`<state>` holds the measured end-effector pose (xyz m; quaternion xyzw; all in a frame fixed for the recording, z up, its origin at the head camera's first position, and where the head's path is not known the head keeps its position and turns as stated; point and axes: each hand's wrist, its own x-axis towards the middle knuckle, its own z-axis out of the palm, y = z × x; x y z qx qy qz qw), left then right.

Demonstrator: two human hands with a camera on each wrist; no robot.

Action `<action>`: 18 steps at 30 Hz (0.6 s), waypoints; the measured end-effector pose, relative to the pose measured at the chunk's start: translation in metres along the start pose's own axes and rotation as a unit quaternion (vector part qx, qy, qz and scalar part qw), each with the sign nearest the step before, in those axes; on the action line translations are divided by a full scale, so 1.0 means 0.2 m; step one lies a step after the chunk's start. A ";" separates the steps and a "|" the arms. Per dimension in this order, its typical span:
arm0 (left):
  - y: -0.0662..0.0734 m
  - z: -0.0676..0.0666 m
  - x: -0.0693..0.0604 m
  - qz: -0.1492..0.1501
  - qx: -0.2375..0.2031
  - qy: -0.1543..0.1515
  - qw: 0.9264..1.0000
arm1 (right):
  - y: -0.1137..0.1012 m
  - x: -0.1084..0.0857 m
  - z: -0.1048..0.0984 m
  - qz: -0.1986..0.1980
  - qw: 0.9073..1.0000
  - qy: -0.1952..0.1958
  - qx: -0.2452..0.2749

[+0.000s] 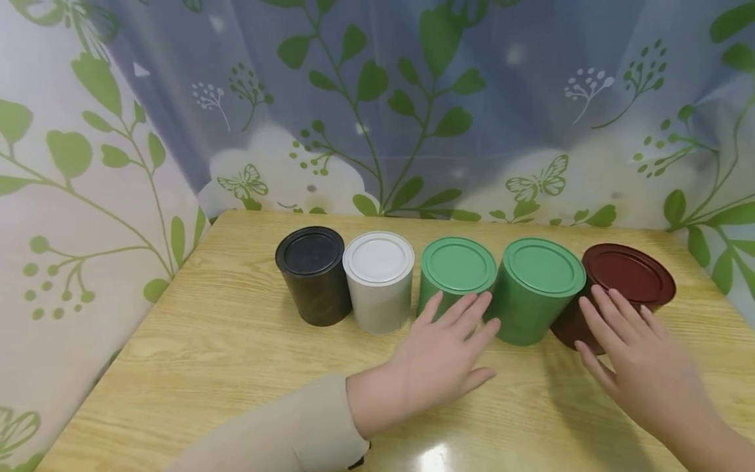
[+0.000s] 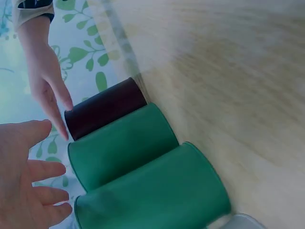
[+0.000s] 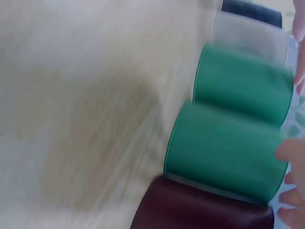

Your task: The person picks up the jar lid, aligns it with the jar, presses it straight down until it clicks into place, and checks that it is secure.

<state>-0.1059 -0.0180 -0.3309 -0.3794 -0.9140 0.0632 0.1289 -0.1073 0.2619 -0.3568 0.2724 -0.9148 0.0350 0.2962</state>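
Note:
A row of lidded cans stands upright on the table: a black can [image 1: 314, 282], a white can [image 1: 380, 288], a left green can [image 1: 459, 265], a right green can [image 1: 537, 295] and a dark red can [image 1: 628, 272]. My left hand [image 1: 442, 357], fingers spread and nearly straight, hovers in front of the left green can. In the left wrist view, a small gap separates its fingertips from that can's top rim. My right hand [image 1: 649, 357] reaches over the front of the dark red can, fingers extended. Whether it touches that can, I cannot tell.
The wooden table [image 1: 206, 367] has its back edge just behind the cans. A curtain [image 1: 383, 118] printed with leaves and butterflies hangs behind it and wraps round both sides. Neighbouring cans stand close together, with a small gap between white and left green.

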 end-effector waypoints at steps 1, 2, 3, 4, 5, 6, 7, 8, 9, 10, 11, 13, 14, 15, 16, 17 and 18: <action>-0.01 0.00 -0.02 0.000 -0.004 -0.002 1.000 | -0.02 -0.01 0.00 0.007 1.000 -0.020 0.005; -0.02 0.00 -0.05 -0.003 -0.008 -0.009 1.000 | -0.04 -0.02 0.00 0.015 0.999 -0.041 0.006; -0.03 0.00 -0.08 -0.008 -0.012 -0.019 1.000 | -0.06 -0.03 0.00 0.025 0.998 -0.063 0.008; -0.04 0.00 -0.11 -0.014 -0.018 -0.027 0.999 | -0.08 -0.03 0.00 0.034 0.996 -0.088 0.007; -0.05 0.01 -0.14 -0.021 -0.024 -0.032 0.999 | -0.10 -0.04 0.00 0.041 0.993 -0.109 0.004; -0.07 0.01 -0.17 -0.028 -0.030 -0.033 0.999 | -0.11 -0.04 0.00 0.047 0.991 -0.126 0.000; -0.09 0.02 -0.21 -0.036 -0.039 -0.033 0.998 | -0.13 -0.05 0.00 0.054 0.988 -0.142 -0.004; -0.10 0.03 -0.24 -0.047 -0.047 -0.033 0.997 | -0.15 -0.05 0.00 0.058 0.986 -0.157 -0.008; -0.12 0.04 -0.28 -0.057 -0.056 -0.030 0.996 | -0.16 -0.05 0.00 0.064 0.983 -0.174 -0.009; -0.14 0.05 -0.31 -0.067 -0.064 -0.025 0.995 | -0.18 -0.05 0.00 0.069 0.979 -0.191 -0.009; -0.15 0.06 -0.34 -0.078 -0.073 -0.024 0.994 | -0.19 -0.05 -0.01 0.072 0.976 -0.204 -0.008; -0.18 0.08 -0.39 -0.096 -0.084 -0.025 0.992 | -0.22 -0.04 -0.01 0.075 0.971 -0.228 -0.006; -0.19 0.08 -0.42 -0.104 -0.083 -0.028 0.991 | -0.23 -0.04 -0.01 0.077 0.968 -0.238 -0.002; -0.20 0.09 -0.44 -0.110 -0.079 -0.029 0.990 | -0.24 -0.04 -0.01 0.077 0.967 -0.244 0.001; -0.21 0.10 -0.46 -0.116 -0.076 -0.032 0.990 | -0.25 -0.03 -0.01 0.078 0.966 -0.248 0.004; -0.21 0.11 -0.48 -0.120 -0.073 -0.031 0.990 | -0.25 -0.03 -0.01 0.079 0.965 -0.251 0.006; -0.22 0.12 -0.49 -0.123 -0.070 -0.031 0.990 | -0.26 -0.03 -0.01 0.081 0.964 -0.254 0.010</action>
